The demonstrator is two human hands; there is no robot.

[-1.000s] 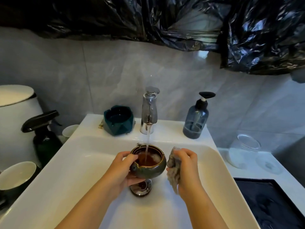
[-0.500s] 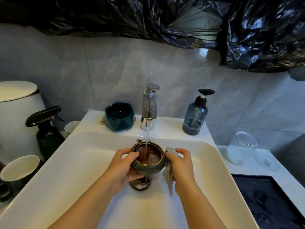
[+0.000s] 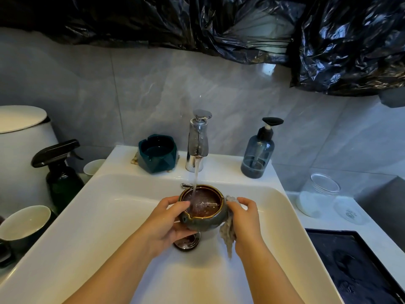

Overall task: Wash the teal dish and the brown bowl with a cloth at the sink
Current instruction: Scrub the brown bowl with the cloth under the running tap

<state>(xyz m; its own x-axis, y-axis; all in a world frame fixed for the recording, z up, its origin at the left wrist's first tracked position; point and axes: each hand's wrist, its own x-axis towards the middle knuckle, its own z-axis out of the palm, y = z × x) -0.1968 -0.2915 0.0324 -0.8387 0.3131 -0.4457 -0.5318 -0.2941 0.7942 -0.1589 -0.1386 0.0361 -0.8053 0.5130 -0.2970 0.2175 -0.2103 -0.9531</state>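
A: What is seen nearest?

B: Two bare forearms are seen reaching into the white sink [image 3: 105, 216]. The brown bowl [image 3: 203, 223] is held within the basin, mouth up, just above the drain [image 3: 186, 244].

A: How is it gripped?

B: The left hand [image 3: 163, 222] is wrapped round the bowl's left side, with the fingers curled against the wall and up to the rim. The right hand [image 3: 246, 222] is closed on the grey cloth [image 3: 228, 236], which is pressed against the bowl's right wall (a ragged tail of it hangs below the bowl).

A: And the water?

B: A stream [image 3: 195, 176] is poured from the chrome faucet [image 3: 198, 139] into the bowl, where churning water is seen.

A: Where is the teal dish [image 3: 157, 153]?

B: It is left on the sink's back ledge, just left of the faucet and well apart from both hands. A blue soap bottle [image 3: 258, 152] is stood on the same ledge, right of the faucet.

A: And at the sides?

B: A white cup [image 3: 26, 222] and a dark spray bottle [image 3: 60, 172] are set to the left. A black tray [image 3: 355, 266] and, beyond it, a glass jar [image 3: 317, 194] are set to the right. Black plastic sheeting [image 3: 328, 40] is hung across the top of the grey tiled wall.
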